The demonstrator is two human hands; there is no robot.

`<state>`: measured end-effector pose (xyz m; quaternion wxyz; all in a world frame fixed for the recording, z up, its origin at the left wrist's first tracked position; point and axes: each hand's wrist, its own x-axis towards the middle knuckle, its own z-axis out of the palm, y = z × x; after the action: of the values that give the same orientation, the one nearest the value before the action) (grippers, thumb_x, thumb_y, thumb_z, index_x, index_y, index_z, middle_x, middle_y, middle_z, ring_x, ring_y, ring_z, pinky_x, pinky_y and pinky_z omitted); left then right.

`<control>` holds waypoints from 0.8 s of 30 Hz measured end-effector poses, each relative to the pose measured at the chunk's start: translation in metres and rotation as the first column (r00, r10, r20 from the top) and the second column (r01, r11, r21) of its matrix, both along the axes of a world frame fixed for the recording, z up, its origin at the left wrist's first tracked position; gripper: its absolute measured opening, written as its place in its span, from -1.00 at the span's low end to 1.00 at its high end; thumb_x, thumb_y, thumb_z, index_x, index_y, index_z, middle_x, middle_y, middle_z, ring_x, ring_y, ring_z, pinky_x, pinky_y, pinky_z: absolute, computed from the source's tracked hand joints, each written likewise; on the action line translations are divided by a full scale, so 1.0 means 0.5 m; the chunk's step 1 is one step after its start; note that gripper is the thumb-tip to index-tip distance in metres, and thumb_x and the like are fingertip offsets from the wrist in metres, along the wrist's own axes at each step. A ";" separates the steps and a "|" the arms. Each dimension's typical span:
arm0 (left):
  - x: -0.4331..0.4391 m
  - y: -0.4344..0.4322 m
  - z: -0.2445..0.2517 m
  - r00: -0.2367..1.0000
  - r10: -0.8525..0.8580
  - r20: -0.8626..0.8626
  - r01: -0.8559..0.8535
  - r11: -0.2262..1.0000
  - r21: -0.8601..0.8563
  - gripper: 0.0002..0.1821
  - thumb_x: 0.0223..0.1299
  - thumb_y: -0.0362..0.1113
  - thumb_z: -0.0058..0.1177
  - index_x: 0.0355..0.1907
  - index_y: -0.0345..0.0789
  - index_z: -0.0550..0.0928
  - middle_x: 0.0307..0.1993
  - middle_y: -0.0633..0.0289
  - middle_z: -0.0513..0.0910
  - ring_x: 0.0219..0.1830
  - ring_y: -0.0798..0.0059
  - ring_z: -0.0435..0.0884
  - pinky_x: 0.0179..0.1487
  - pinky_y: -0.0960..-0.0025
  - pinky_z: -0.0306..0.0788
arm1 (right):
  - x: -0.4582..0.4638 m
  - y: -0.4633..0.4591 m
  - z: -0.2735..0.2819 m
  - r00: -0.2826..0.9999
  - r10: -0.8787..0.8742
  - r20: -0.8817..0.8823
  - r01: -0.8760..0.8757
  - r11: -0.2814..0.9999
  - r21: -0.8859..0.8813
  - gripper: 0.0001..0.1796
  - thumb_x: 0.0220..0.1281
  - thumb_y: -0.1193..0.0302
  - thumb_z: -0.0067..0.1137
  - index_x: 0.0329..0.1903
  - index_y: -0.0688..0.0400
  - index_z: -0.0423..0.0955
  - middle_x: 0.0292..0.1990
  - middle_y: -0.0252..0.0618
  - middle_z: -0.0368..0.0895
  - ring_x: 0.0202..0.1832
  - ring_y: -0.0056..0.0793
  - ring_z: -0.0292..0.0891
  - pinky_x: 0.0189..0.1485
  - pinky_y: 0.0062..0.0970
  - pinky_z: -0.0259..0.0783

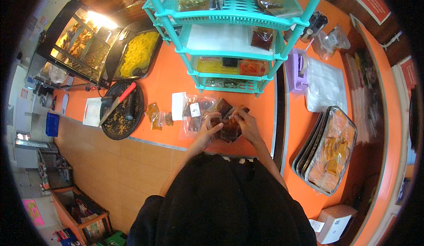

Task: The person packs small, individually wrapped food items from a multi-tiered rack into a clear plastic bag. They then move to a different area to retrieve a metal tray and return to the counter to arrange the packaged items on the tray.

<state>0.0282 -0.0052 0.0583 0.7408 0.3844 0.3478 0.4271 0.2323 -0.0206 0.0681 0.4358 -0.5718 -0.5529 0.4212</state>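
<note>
Both hands are over the orange counter, in front of a turquoise plastic rack. My left hand holds the left side of some small clear bags of dark brown sauce. The fingers of my right hand pinch the upper right part of these bags. Just left of my left hand lies a larger clear plastic bag with a white label bearing writing. A white paper slip is beside it. Farther left are small bags of yellow-brown sauce and a small greenish packet.
Left on the counter are a black round tray with a red-handled knife, a tray of yellow food and a lit glass food warmer. At right are a purple tape dispenser, clear plastic bags and stacked wrapped trays.
</note>
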 end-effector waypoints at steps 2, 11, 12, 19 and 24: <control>0.019 -0.004 0.009 1.000 -0.011 0.007 0.012 0.999 -0.046 -0.48 0.26 -0.37 0.30 0.23 -0.23 0.42 0.04 0.24 0.51 0.08 0.41 0.55 0.14 0.27 0.56 | -0.013 0.002 0.017 0.996 0.024 0.083 -0.030 0.998 0.061 -0.90 0.43 0.50 0.06 -0.09 0.21 0.52 -0.24 -0.15 0.62 -0.19 -0.44 0.58 -0.04 -0.40 0.47; 0.033 -0.015 0.045 0.956 0.015 0.293 0.069 0.959 -0.274 -0.61 0.22 -0.52 0.26 0.02 -0.23 0.42 -0.02 0.20 0.52 0.05 0.34 0.62 0.05 0.29 0.61 | -0.039 -0.008 0.056 0.974 -0.066 0.215 0.003 0.961 0.278 -0.85 0.42 0.50 0.01 -0.05 0.21 0.52 -0.17 0.00 0.64 -0.11 0.05 0.62 -0.05 -0.20 0.51; 0.034 -0.015 0.040 0.949 0.000 0.316 0.095 0.954 -0.283 -0.61 0.21 -0.54 0.25 0.00 -0.22 0.41 -0.03 0.20 0.52 0.04 0.34 0.63 0.04 0.28 0.62 | -0.041 -0.010 0.057 0.971 -0.091 0.220 0.024 0.957 0.288 -0.85 0.42 0.49 0.02 -0.05 0.20 0.52 -0.16 0.01 0.64 -0.10 0.06 0.62 -0.05 -0.19 0.51; 0.047 0.007 0.003 0.970 0.136 0.203 -0.153 0.986 0.072 -0.58 0.25 -0.46 0.23 0.11 -0.19 0.42 -0.03 0.25 0.55 0.06 0.39 0.60 0.03 0.28 0.57 | -0.064 -0.006 0.051 0.912 -0.270 0.309 0.198 0.949 0.246 -0.86 0.43 0.45 -0.05 -0.07 0.16 0.46 -0.11 0.04 0.63 -0.10 0.17 0.58 -0.15 -0.01 0.52; 0.054 -0.009 0.050 0.917 0.062 0.394 -0.042 0.997 -0.058 -0.57 0.46 -0.12 0.00 0.28 -0.22 0.39 0.10 0.22 0.54 0.17 0.34 0.53 0.21 0.21 0.45 | -0.082 0.017 0.085 0.996 -0.077 0.052 0.065 0.977 0.204 -0.80 0.44 0.42 -0.08 0.03 0.10 0.44 -0.18 0.01 0.59 -0.17 0.08 0.60 -0.25 0.01 0.55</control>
<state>0.0550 -0.0097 0.0831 0.7932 0.2630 0.2113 0.5070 0.1910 -0.0119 0.1105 0.4897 -0.5563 -0.5848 0.3298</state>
